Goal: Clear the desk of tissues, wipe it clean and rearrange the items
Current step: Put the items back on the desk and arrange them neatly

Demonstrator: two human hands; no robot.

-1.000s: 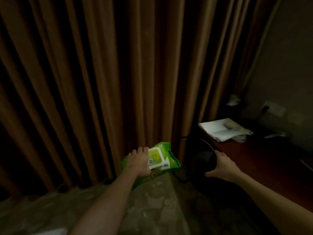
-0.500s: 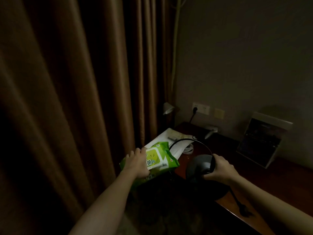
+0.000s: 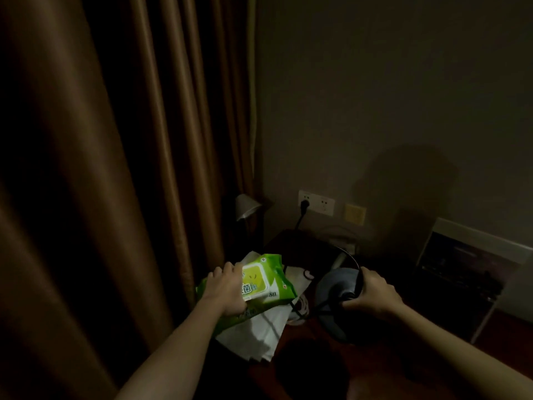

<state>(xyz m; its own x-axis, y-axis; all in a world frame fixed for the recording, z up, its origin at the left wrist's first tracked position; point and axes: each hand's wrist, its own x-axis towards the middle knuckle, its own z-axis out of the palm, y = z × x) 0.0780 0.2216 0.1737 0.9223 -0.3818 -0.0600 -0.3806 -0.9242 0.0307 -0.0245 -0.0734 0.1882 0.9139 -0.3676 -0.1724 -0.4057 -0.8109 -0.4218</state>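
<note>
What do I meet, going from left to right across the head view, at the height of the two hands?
brown curtain → left hand → green wet-wipes pack → dark round object with a thin curved arm → right hand → framed panel leaning on the wall

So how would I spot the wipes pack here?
Follow the brown curtain on the left down to the desk. There the left hand grips the wipes pack above white papers. Beside the dark round object in the right hand, it is the only bright green thing, with a yellow flap.
</note>
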